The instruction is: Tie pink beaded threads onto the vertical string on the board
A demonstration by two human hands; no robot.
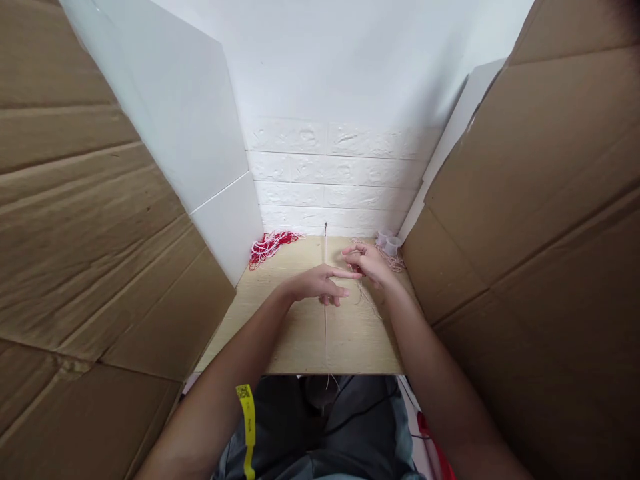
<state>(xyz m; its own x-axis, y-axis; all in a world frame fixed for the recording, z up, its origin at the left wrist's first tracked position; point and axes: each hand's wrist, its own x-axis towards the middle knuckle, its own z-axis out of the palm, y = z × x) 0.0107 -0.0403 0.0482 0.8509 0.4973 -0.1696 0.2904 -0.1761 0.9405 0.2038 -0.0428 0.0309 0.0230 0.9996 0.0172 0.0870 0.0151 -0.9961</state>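
A thin pale cord [326,333] runs from a dark hook [326,225] at the back of the wooden board toward me and over its front edge. My left hand [324,283] hovers over this cord, index finger and thumb stretched out and apart, the other fingers bent down beside the cord. Just right of it, my right hand [369,263] has its fingers curled in a pinch around a thin thread. The left index fingertip meets the right hand there. Loose ends of the thread [369,303] trail on the board below the right hand.
A bundle of red and white cord [270,248] lies at the back left. Small translucent spools [389,241] and pink cord [396,261] sit at the back right. Cardboard walls [100,220] flank both sides; a white brick-patterned wall [320,170] closes the back.
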